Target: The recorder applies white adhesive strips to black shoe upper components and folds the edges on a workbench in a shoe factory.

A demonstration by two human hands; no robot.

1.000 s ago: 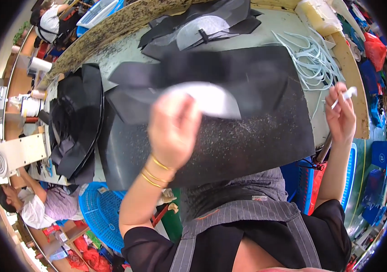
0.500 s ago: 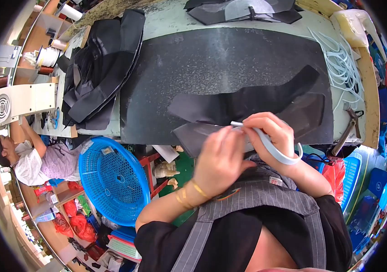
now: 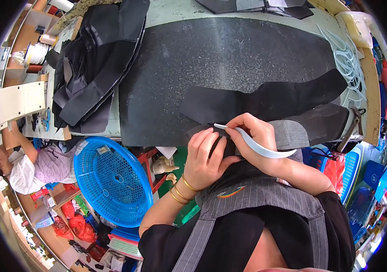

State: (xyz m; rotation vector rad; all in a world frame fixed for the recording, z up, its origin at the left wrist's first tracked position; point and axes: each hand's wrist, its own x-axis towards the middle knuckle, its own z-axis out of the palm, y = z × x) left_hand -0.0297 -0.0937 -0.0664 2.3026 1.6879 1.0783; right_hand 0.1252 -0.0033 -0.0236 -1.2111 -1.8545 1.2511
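Note:
My right hand pinches a narrow pale-blue strip, which curls back over the wrist. The strip's tip points left, over the upper edge of a dark fabric piece with a grey patch. My left hand holds the left part of that piece at the near edge of the table, fingers curled on top and thumb below. The fingers partly hide the fabric there. Just beyond both hands, a second long black fabric piece lies flat on the black mat.
Black fabric pieces are heaped at left. Tangled pale strips and a hammer lie at right. Below the table's left side stands a blue plastic basket. Another person sits at far left beside a cream-coloured machine.
My left hand has moved slightly left and down onto the dark piece's edge. My right hand has brought the strip's tip left to that edge. The fabric pieces appear farther right.

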